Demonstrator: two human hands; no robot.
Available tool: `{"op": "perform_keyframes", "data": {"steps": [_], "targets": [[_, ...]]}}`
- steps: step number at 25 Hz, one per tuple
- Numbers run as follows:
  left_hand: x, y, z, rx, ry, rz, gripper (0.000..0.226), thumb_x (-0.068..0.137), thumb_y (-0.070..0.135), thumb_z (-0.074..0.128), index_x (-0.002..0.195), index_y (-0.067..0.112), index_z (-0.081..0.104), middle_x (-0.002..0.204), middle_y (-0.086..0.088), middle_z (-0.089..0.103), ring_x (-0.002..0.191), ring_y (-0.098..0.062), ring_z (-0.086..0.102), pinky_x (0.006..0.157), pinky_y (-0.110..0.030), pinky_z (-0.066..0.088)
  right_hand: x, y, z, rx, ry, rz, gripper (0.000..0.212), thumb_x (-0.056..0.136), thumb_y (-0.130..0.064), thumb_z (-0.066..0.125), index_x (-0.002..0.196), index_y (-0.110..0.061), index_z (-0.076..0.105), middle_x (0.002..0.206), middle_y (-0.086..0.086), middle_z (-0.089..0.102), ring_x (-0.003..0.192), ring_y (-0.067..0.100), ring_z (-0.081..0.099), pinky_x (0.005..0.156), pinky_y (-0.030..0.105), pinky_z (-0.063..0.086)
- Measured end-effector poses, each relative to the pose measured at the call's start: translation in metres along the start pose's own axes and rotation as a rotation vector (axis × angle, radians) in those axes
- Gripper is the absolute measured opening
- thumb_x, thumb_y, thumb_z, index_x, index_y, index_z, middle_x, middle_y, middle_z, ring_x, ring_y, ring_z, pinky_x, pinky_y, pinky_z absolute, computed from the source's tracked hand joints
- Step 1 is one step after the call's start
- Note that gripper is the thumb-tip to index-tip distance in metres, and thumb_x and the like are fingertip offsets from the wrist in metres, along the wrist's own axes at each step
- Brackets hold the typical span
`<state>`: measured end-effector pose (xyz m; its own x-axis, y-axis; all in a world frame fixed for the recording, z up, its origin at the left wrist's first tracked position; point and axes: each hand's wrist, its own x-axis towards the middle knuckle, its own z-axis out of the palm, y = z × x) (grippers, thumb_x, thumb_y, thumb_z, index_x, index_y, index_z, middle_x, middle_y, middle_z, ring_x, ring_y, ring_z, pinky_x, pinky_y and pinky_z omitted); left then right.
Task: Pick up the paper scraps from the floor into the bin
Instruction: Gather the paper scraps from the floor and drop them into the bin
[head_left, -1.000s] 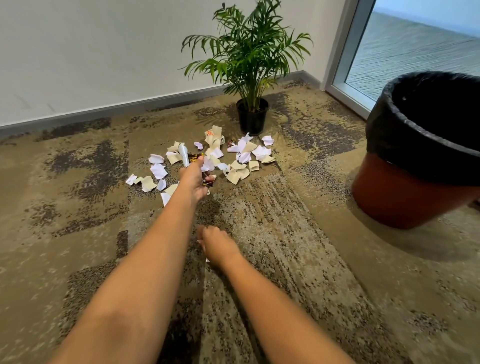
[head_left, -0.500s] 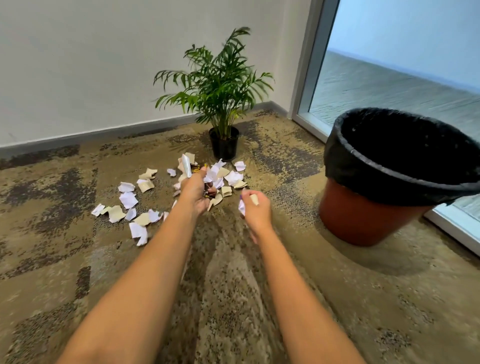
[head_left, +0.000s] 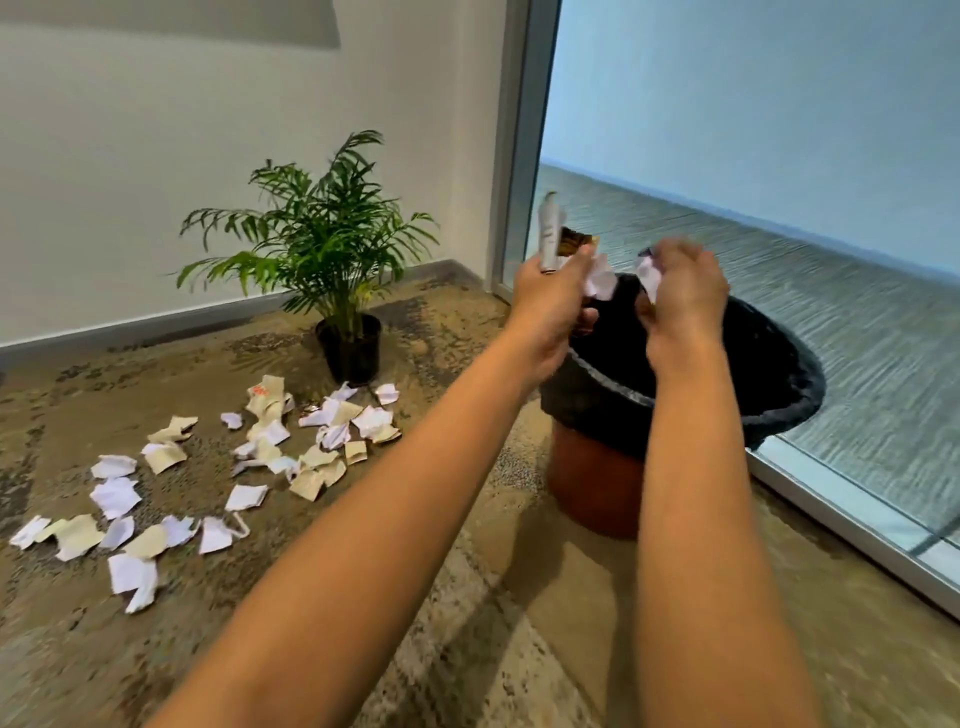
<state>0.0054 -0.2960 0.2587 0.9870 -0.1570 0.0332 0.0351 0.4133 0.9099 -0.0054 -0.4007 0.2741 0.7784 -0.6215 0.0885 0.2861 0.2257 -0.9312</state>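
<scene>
Both arms reach out over the bin (head_left: 779, 410), a brown tub lined with a black bag, standing at the right by the glass. My left hand (head_left: 550, 301) is closed on a bunch of paper scraps (head_left: 553, 236), white and brown, above the bin's near-left rim. Over the bin's opening, my right hand (head_left: 685, 291) grips a white scrap (head_left: 649, 275). Several white and beige paper scraps (head_left: 249, 467) lie scattered on the carpet to the left.
A potted palm (head_left: 332, 260) stands by the wall behind the scraps. A glass panel with a metal frame (head_left: 841, 530) runs along the right, just behind the bin. Patterned carpet (head_left: 493, 649) covers the floor.
Both hands have lifted from the scrap pile on the floor and swung right and up to above the bin, carrying scraps. The view has turned toward the bin.
</scene>
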Motion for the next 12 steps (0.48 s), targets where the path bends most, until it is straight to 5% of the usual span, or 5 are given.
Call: {"op": "perform_keyframes", "data": {"steps": [4,8,10,12], "targets": [[0.02,-0.002,0.042,0.225,-0.125,-0.1,0.016,0.089,0.016,0.069,0.091,0.011,0.055,0.077,-0.009,0.06,0.066,-0.02,0.056,0.058,-0.03,0.048,0.03,0.004,-0.042,-0.06,0.037,0.252,0.017,0.094,-0.008,0.05,0.08,-0.011,0.061,0.092,0.008,0.064,0.07,0.018,0.061,0.061,0.027,0.047],[0.021,-0.007,0.048,0.419,-0.178,-0.148,0.07,0.077,0.025,0.082,0.13,0.004,0.042,0.12,-0.017,0.062,0.076,-0.021,0.063,0.054,-0.028,0.056,0.039,0.008,-0.058,0.04,0.005,0.348,0.02,0.097,-0.023,0.051,0.086,-0.007,0.054,0.078,0.009,0.064,0.066,0.018,0.064,0.065,0.027,0.055],[0.02,-0.011,0.042,0.47,-0.183,-0.129,0.086,0.078,0.029,0.081,0.144,0.007,0.031,0.131,-0.012,0.055,0.096,-0.02,0.062,0.07,-0.026,0.053,0.042,0.007,-0.064,0.031,0.002,0.359,0.027,0.098,-0.033,0.049,0.101,-0.008,0.056,0.103,0.008,0.062,0.092,0.022,0.064,0.091,0.038,0.052],[0.023,-0.016,0.035,0.422,-0.199,-0.13,0.063,0.086,0.029,0.073,0.137,0.005,0.043,0.125,-0.007,0.063,0.101,-0.012,0.064,0.081,-0.023,0.049,0.042,0.005,-0.07,-0.073,-0.02,0.356,0.045,0.099,-0.042,0.044,0.13,-0.011,0.052,0.132,0.006,0.057,0.119,0.022,0.057,0.102,0.036,0.041]]}}
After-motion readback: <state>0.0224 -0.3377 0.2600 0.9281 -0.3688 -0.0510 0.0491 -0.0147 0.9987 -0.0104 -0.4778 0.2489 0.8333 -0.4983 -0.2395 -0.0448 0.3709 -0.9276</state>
